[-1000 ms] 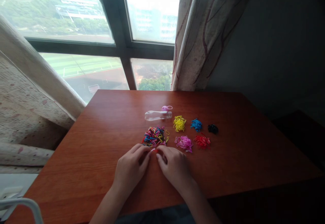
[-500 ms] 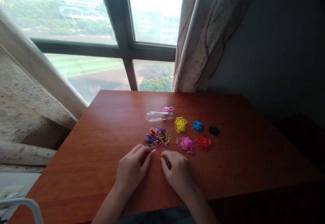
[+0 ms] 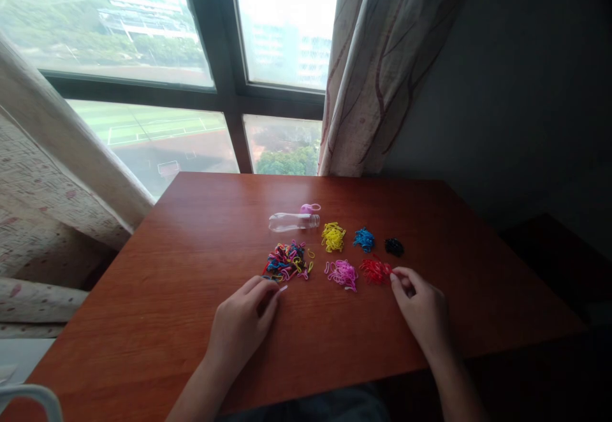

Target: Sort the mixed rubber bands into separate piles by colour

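Observation:
My left hand (image 3: 246, 313) is closed in a pinch near the front of a mixed-colour heap of small rubber bands (image 3: 288, 261). A pale pink rubber band (image 3: 284, 288) pokes out from its fingertips. At the right edge of the red rubber band pile (image 3: 375, 271), my right hand (image 3: 421, 304) pinches with thumb and forefinger, red showing at the tips. Between the hands lies a pink rubber band pile (image 3: 343, 273). Behind it are a yellow pile (image 3: 333, 236), a blue pile (image 3: 364, 239) and a black pile (image 3: 394, 246).
A clear plastic bottle (image 3: 292, 222) lies on its side behind the mixed heap, with a pink looped cap (image 3: 310, 208) beside its neck. The brown wooden table (image 3: 157, 294) runs back to a window, with curtains (image 3: 354, 90) on both sides.
My right hand has moved right, from beside the left hand to the red pile, carrying a red rubber band. The left hand keeps its pinch in nearly the same place. The view has shifted slightly.

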A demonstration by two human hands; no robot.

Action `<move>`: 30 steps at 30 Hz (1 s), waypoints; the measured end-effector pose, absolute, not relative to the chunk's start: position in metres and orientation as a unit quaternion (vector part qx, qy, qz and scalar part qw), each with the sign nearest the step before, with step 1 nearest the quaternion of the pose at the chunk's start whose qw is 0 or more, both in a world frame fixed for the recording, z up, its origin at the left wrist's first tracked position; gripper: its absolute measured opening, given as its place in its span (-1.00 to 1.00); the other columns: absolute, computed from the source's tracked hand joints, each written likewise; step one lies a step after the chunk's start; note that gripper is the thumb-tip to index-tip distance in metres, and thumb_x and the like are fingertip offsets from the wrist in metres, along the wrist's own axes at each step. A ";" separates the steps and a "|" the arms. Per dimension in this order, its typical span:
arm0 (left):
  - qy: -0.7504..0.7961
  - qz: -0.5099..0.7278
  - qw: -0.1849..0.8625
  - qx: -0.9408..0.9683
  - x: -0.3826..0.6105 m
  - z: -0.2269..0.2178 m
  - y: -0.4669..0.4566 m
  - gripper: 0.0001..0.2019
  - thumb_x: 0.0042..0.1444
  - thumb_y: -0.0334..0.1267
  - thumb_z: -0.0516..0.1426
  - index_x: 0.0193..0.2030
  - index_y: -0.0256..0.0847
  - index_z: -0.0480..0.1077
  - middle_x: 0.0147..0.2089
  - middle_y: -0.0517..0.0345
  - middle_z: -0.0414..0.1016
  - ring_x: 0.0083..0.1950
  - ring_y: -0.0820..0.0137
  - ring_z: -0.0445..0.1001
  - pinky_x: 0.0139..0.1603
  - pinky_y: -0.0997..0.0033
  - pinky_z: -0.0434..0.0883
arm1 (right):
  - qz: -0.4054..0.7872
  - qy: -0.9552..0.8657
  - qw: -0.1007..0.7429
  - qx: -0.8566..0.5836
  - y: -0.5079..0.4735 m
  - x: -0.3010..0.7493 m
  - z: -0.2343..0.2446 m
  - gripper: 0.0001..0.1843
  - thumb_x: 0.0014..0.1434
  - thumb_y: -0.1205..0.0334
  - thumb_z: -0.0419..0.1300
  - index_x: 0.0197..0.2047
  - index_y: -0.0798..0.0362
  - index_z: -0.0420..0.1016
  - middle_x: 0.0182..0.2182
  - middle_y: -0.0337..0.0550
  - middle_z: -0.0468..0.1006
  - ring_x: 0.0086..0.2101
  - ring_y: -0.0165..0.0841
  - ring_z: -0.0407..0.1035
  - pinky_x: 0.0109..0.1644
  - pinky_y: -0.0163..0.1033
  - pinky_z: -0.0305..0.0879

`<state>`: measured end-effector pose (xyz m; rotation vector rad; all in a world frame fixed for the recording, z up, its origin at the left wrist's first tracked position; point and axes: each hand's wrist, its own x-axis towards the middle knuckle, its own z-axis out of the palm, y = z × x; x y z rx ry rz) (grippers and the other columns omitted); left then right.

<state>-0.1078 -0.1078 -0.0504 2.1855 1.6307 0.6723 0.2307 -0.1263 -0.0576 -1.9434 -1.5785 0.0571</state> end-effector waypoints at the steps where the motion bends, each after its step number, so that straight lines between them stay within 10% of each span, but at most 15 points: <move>1: 0.573 0.236 0.165 0.767 -0.108 -0.051 -0.108 -0.83 0.28 -0.12 0.06 -0.22 -0.07 0.43 -0.24 0.23 0.51 -0.29 0.41 0.50 -0.33 0.48 0.33 | 0.021 -0.599 0.308 -0.739 -0.124 0.233 -0.058 -0.69 0.25 0.02 0.08 -0.26 0.03 0.55 -0.52 -0.19 0.53 -0.50 -0.31 0.45 -0.39 -0.29 0.24; 19: 0.488 0.294 0.271 0.776 -0.072 -0.027 -0.094 -0.86 0.26 -0.23 0.09 -0.30 -0.15 0.43 -0.37 0.23 0.44 -0.44 0.50 0.32 -0.35 0.52 0.28 | 0.150 -0.677 0.324 -0.643 -0.144 0.155 -0.069 -0.85 0.24 0.27 0.05 -0.31 0.02 0.43 -0.59 -0.31 0.37 -0.56 -0.42 0.30 -0.42 -0.35 0.12; 30: 0.511 0.124 0.115 0.843 -0.009 -0.019 -0.057 -0.83 0.29 -0.24 0.02 -0.24 -0.11 0.44 -0.21 0.14 0.53 -0.26 0.37 0.51 -0.37 0.45 0.26 | 0.151 -0.685 0.318 -0.638 -0.144 0.157 -0.067 -0.85 0.24 0.30 0.05 -0.30 0.02 0.44 -0.57 -0.30 0.40 -0.54 -0.40 0.31 -0.39 -0.34 0.12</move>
